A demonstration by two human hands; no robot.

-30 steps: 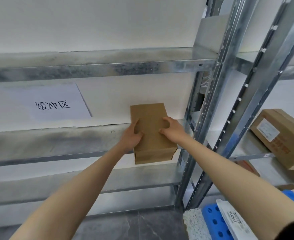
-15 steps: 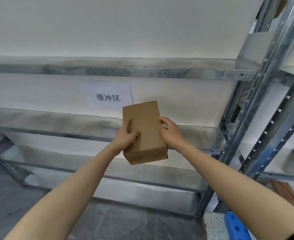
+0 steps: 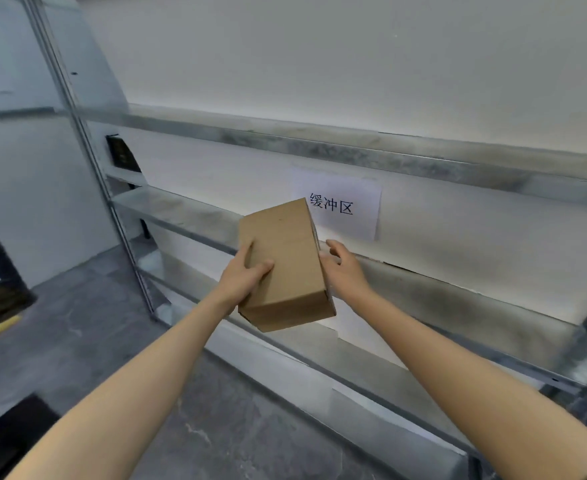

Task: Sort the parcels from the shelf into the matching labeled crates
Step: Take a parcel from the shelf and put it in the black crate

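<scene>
You are holding a plain brown cardboard parcel (image 3: 285, 261) in the air in front of the metal shelf (image 3: 458, 306), clear of its boards and above the grey floor (image 3: 88, 327); its long axis runs away from you, the far end tipped upward toward the wall and leaning slightly to the right, the near end pointing down toward you; it is an oblong box, unmarked on the broad top face, with no label that you can see on the faces showing, its short near face in shadow and its edges crisp; your left hand (image 3: 242, 277) grips the near left edge, thumb lying across the top face and the fingers (image 3: 247, 252) wrapped on the left side, clamped on the parcel; your right hand (image 3: 345, 271) sits at the right side of the box, its fingers (image 3: 335, 245) spread and curled loosely, and whether the palm actually presses the cardboard you cannot tell; just behind the parcel's far end a white paper sign (image 3: 340, 207) with black characters hangs on the wall above the shelf board
</scene>
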